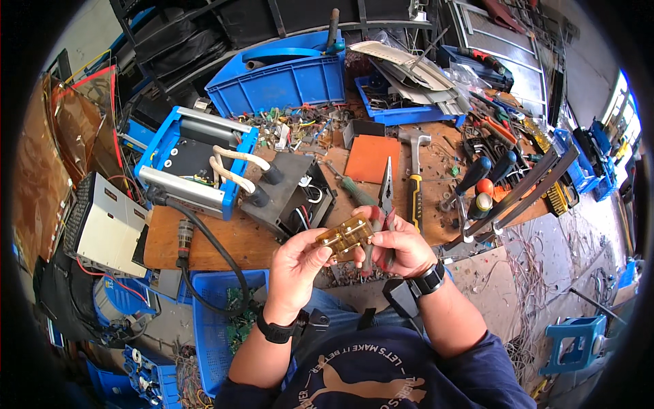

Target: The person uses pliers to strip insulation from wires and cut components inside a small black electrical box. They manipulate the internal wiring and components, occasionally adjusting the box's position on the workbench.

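And now pinching an amber plastic block [346, 236] between left hand [298, 255] and right hand [407, 249] at the counter's [163, 242] near edge, cradling pliers [386, 192] in the right too, with metal pieces [332, 240] seemingly all in place.

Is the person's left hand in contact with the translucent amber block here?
Touching. The head view shows it: the left hand pinches the left end of the translucent amber block, thumb and fingers meeting its surface.

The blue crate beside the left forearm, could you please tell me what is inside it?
Green circuit boards lie inside the blue crate; whatever lies beneath them, or behind the left forearm, is covered.
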Available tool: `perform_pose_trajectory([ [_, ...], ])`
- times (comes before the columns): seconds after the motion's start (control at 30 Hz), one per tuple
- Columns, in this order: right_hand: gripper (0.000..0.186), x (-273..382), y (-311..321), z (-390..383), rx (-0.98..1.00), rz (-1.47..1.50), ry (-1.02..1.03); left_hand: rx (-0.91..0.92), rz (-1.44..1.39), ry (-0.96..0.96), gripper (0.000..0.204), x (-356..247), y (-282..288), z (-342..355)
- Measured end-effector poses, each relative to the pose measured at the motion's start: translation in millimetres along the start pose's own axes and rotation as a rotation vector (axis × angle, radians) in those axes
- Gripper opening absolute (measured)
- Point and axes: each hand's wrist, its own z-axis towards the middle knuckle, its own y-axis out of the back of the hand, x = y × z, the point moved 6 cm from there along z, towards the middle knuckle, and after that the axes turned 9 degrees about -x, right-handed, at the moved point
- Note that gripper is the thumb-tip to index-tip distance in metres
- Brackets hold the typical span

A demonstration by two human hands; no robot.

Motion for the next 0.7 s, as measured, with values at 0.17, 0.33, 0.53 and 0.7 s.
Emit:
perform_pose_trajectory([
  [0.17, 0.045, 1, 6, 0, -0.016, -0.027, 0.018, 0.0, 0.061, -0.02, 0.035, -3, -1, 1],
  [0.33, 0.037, 2, -1, 2, 0.055, 0.053, -0.024, -0.074, -0.119, 0.174, 0.029, 7, 6, 2],
  [0.53, 0.027, -13, 22, 2, -0.277, -0.295, -0.087, -0.105, 0.097, 0.199, 0.024, 16, 17, 2],
  [0.7, 0.018, -13, 32, -3, -0.398, -0.274, -0.072, -0.083, 0.189, 0.169, 0.03, 17, 15, 2],
])
